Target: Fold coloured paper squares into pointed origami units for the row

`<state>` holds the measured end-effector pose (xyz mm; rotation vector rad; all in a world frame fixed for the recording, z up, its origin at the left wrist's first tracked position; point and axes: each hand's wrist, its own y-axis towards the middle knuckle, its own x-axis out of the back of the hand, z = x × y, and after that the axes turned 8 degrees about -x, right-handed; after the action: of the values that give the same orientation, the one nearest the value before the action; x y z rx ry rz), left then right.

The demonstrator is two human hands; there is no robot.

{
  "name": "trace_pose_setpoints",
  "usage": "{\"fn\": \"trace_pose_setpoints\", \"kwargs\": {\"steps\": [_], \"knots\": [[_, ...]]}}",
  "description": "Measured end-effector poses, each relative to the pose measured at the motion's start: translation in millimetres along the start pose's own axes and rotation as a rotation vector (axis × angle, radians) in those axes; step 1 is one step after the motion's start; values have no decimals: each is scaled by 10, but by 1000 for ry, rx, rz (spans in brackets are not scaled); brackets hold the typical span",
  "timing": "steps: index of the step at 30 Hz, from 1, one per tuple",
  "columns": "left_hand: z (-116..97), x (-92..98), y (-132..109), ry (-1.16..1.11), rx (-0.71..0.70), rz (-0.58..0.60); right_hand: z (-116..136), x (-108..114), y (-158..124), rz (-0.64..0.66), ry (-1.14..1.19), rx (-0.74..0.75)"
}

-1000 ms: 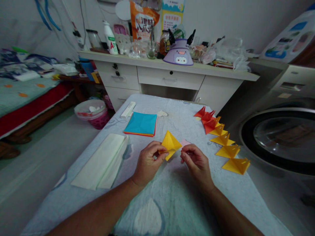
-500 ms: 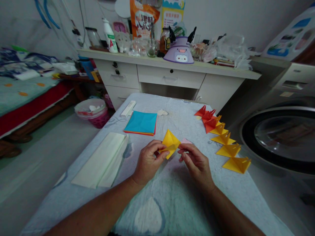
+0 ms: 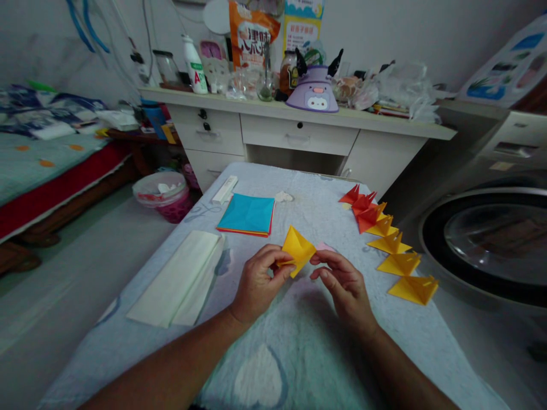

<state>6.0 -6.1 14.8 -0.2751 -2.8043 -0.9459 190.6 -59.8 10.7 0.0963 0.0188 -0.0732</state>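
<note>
Yellow paper fold [image 3: 298,250], head view: a matte, pointed piece with sharp creases, raised just above the middle of the table [image 3: 299,353], which is draped in pale, nubbly fabric. Left hand [image 3: 258,285]: pinching the fold's lower left corner between thumb and forefinger, other fingers curled in. Right hand [image 3: 346,285]: thumb and forefinger nipping the fold's right tip, the rest half-curled. Judgement on the fold in hand: the paper looks thin, so a light pinch close to the crease, hands level and edges matched before pressing, should keep the point clean; a hard tug could skew or tear it. Pink scrap [image 3: 325,246]: flat on the table just behind the right fingers. Row [image 3: 395,250]: folded pieces of like shape, red at the far end and then yellow, overlapping along the right edge. Stack [image 3: 247,215]: square sheets, blue on top with red and yellow edges showing, toward the far left. Sheet [image 3: 179,279]: white, long, folded, soft-looking, by the left edge. Stick [image 3: 225,189]: white, at the far left corner. Desk [image 3: 294,136] and washer [image 3: 487,239]: beyond the table.
</note>
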Motion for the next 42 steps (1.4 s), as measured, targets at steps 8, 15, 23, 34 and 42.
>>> {"fn": "trace_pose_setpoints", "kwargs": {"steps": [8,15,23,34,42], "knots": [[-3,19,-29,-4,-18,26,-11,-3,-47,-2,-90,-19],[-52,21,-7,38,-13,-12,24,-25,-56,-15,-170,46],[-36,16,-18,78,-60,-12,22,-33,-64,-23,-236,115],[-47,19,-16,121,-127,-13,5,-39,-56,-20,-277,203],[-34,20,-21,121,-123,4,49,-49,-80,9,-274,196]]}}
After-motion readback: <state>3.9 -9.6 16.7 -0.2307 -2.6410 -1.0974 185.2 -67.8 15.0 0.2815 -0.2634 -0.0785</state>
